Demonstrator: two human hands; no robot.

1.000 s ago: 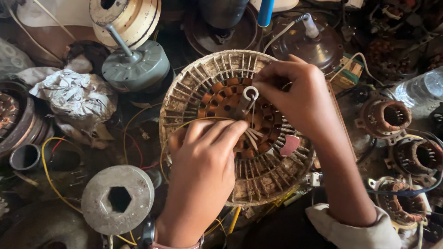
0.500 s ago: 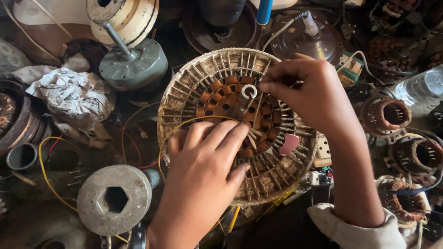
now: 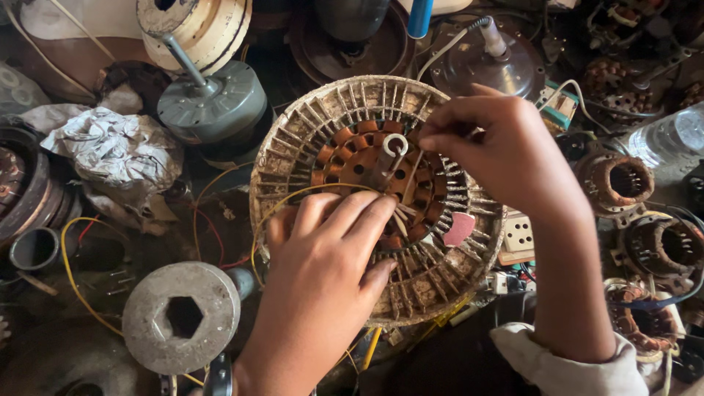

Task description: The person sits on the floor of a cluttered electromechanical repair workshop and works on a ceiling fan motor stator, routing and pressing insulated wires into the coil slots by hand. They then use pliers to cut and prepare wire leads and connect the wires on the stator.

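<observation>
Grey motor (image 3: 213,106) upper left; crumpled foil (image 3: 117,150); plastic bottle (image 3: 671,139) right

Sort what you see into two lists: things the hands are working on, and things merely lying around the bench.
In hand:
left hand, flat on the round stator
right hand, pinching at its slots
centre shaft

Lying about:
grey motor
crumpled foil
round hex-hole disc
plastic bottle

A grey motor (image 3: 213,106) lies left of the stator (image 3: 308,139), a bottle (image 3: 671,139) right.
</observation>
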